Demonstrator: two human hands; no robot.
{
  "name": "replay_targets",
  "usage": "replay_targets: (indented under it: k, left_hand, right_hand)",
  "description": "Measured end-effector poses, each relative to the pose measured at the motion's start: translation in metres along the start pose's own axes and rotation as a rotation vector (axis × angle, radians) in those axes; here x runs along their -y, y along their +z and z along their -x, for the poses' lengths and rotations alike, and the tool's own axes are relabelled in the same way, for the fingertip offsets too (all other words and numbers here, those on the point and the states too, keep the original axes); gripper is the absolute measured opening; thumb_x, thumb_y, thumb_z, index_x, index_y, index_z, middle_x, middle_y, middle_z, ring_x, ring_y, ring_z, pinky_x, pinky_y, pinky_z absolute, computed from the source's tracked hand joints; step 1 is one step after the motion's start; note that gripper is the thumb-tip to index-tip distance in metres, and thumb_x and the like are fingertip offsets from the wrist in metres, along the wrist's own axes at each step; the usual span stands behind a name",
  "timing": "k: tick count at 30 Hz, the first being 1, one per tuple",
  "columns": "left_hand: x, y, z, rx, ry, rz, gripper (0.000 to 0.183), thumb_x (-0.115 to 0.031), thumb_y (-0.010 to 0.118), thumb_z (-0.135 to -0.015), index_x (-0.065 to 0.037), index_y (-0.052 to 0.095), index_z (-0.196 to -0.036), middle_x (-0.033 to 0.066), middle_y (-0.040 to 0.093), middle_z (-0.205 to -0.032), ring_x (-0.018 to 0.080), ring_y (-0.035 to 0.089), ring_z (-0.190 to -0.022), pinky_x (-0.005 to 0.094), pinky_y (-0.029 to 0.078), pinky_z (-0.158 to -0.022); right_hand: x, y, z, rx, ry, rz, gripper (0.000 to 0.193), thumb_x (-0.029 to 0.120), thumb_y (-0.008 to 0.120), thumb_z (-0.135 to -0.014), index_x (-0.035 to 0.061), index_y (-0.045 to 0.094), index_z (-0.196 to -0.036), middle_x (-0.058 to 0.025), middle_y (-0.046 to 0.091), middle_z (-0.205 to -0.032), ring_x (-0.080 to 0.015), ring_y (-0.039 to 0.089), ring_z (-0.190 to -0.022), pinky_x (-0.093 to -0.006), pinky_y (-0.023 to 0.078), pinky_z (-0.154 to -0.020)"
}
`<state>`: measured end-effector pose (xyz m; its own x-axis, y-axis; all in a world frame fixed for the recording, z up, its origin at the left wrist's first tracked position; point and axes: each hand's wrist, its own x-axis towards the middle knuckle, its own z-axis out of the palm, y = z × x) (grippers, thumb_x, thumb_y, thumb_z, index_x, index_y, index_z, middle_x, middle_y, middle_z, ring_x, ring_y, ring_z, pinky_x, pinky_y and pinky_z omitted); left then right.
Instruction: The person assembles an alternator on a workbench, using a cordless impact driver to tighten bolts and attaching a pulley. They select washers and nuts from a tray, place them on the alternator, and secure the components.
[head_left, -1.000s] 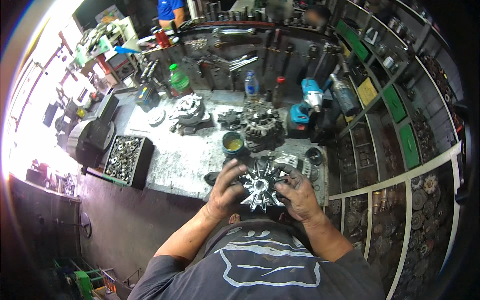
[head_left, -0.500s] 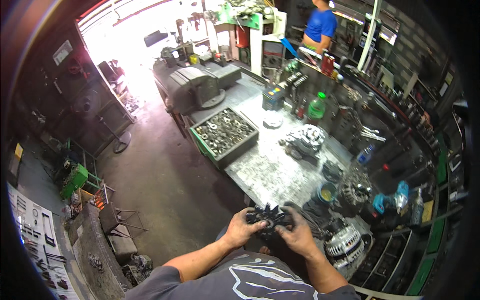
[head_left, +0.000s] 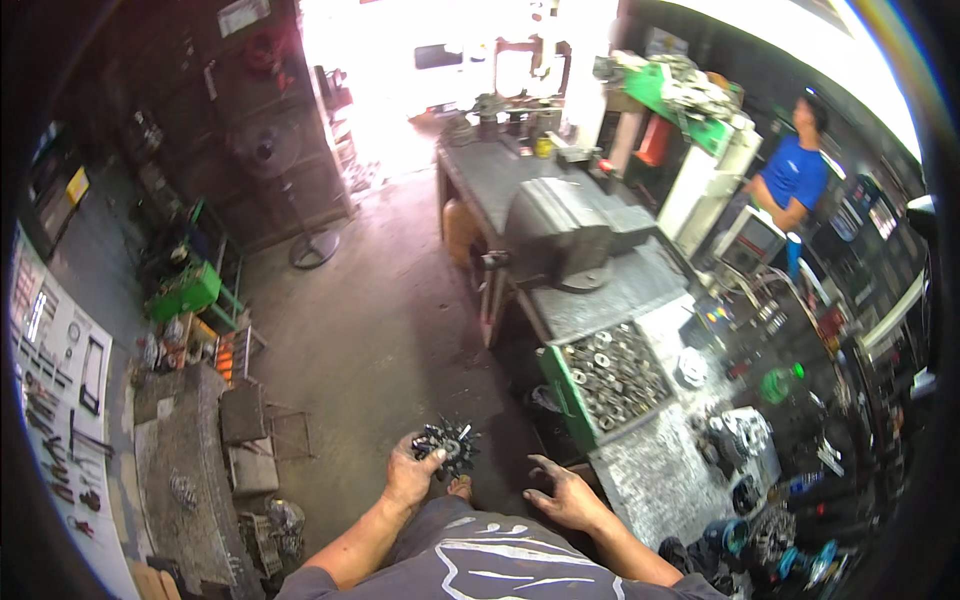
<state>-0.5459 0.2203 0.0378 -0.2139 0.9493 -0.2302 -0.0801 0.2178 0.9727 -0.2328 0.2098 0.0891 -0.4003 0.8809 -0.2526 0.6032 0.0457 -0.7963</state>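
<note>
Left hand (head_left: 410, 478) grips the dark, spiky, finned round metal part (head_left: 444, 446) out over the concrete floor (head_left: 385, 340), right hand (head_left: 562, 495) empty with fingers spread near the grey metal surface (head_left: 655, 480) — best support that part underneath, I'd say.

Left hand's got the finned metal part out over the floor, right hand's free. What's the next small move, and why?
Probably bring the right hand under the finned part. The left hand alone holds it by one edge over the concrete floor, away from the workbench, so a second grip would steady it.
</note>
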Motion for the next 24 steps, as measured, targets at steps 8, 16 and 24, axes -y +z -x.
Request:
replay_targets:
  k: [8, 16, 24]
  left_hand:
    - [0.024, -0.138, -0.132, -0.371, -0.082, -0.328, 0.034, -0.007, 0.083, -0.089, 0.003, 0.073, -0.120, 0.0136, 0.080, -0.107, 0.0239, 0.074, -0.096, 0.0400, 0.058, -0.093]
    - [0.166, -0.227, -0.188, -0.717, -0.339, -0.723, 0.039, 0.000, 0.083, -0.087, 0.005, 0.070, -0.124, 0.0234, 0.077, -0.114, 0.0399, 0.075, -0.103, 0.0485, 0.057, -0.096]
    - [0.179, -0.298, -0.178, -0.703, -0.878, -0.952, 0.054, -0.007, 0.082, -0.090, 0.010, 0.063, -0.138, 0.0304, 0.069, -0.134, 0.0466, 0.068, -0.125, 0.0509, 0.053, -0.108]
  right_hand:
    - [0.054, 0.036, -0.237, 0.262, -0.211, 0.063, 0.072, 0.025, 0.079, -0.096, 0.0024, 0.051, -0.158, -0.0303, 0.069, -0.134, -0.0417, 0.073, -0.116, -0.0462, 0.058, -0.101]
    - [0.026, 0.067, -0.498, 0.471, -0.048, -0.022, 0.074, 0.025, 0.079, -0.096, -0.0045, 0.050, -0.157, -0.0265, 0.075, -0.126, -0.0339, 0.075, -0.114, -0.0432, 0.059, -0.098]
    - [0.003, 0.065, -0.736, 0.342, 0.164, 0.106, 0.076, 0.033, 0.077, -0.096, -0.0041, 0.051, -0.157, -0.0304, 0.067, -0.143, -0.0417, 0.064, -0.136, -0.0452, 0.050, -0.116]
